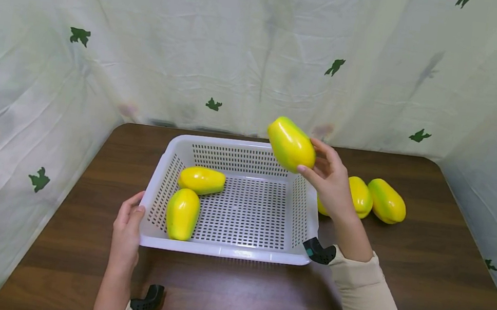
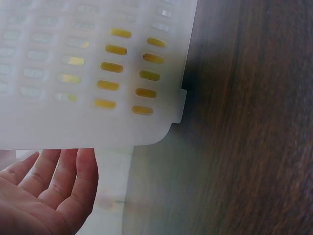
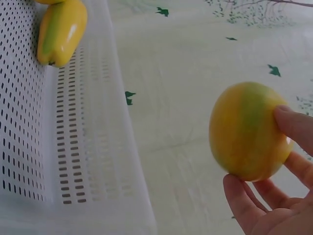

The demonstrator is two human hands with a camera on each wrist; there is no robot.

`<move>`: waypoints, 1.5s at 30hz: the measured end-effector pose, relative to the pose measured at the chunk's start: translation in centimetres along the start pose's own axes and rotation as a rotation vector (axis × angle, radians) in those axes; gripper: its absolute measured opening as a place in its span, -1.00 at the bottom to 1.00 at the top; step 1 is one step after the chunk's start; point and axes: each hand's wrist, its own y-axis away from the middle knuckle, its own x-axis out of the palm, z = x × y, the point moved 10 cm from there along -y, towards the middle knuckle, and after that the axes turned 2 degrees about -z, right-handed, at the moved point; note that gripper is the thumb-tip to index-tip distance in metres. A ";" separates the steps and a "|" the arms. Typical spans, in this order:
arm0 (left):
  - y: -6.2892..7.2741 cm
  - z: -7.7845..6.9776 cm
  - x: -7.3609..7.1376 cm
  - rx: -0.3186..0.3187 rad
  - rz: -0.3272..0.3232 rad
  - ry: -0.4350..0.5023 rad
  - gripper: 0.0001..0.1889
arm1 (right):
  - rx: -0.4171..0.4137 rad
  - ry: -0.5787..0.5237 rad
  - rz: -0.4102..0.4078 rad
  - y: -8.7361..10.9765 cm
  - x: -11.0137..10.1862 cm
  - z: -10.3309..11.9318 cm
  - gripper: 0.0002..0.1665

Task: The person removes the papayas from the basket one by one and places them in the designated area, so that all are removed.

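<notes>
My right hand (image 1: 331, 180) grips a yellow-green papaya (image 1: 290, 144) by one end, thumb on one side and fingers on the other. It holds the fruit in the air, over the back right corner of a white perforated plastic basket (image 1: 243, 253). In the right wrist view the same papaya (image 3: 249, 131) shows end-on between thumb and fingertips. At the basket's left side, my left hand (image 1: 126, 228) holds the rim. Inside the basket's left part lie two papayas, one sideways (image 1: 202, 180) and one lengthwise (image 1: 182, 214).
Right of the basket, several more papayas lie on the brown wooden table (image 1: 438, 281), one of them (image 1: 387, 201) farthest right; my right arm partly hides others. A white curtain (image 1: 261, 48) with green leaf shapes hangs behind the table. Black wrist mounts (image 1: 319, 250) stick out from both sleeves.
</notes>
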 end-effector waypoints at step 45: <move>0.1 -0.1 0.0 0.002 -0.004 -0.007 -0.61 | 0.066 0.189 -0.219 11.5 -7.6 -3.3 -0.26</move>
